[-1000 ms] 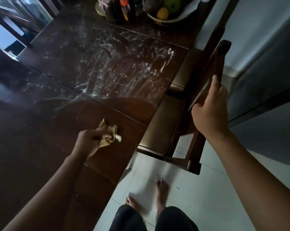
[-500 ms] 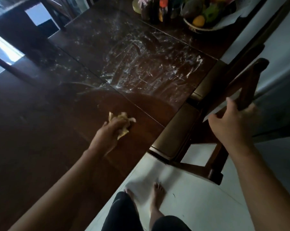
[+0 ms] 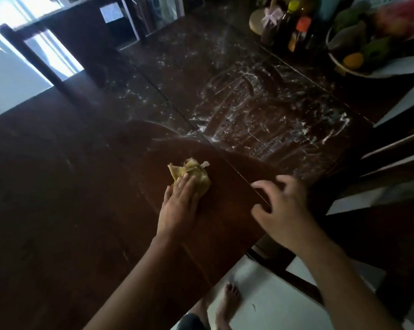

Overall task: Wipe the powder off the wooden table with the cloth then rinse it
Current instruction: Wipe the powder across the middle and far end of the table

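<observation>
A crumpled yellow cloth (image 3: 191, 173) lies on the dark wooden table (image 3: 82, 186). My left hand (image 3: 181, 206) presses flat on its near side with straight fingers. White powder (image 3: 260, 115) is smeared in streaks across the table's far middle, beyond the cloth. My right hand (image 3: 284, 208) hovers over the table's right edge with fingers spread and loosely curled, holding nothing. It is blurred by motion.
Sauce bottles (image 3: 294, 32) and a fruit bowl (image 3: 358, 53) stand at the far right of the table. A dark chair (image 3: 380, 175) sits at the right edge, another chair (image 3: 46, 55) at the far left. White floor tiles (image 3: 272, 306) and my bare feet lie below.
My right hand has let go of the chair back and moved left over the table edge. My left hand has flattened onto the cloth, which has slid farther onto the table.
</observation>
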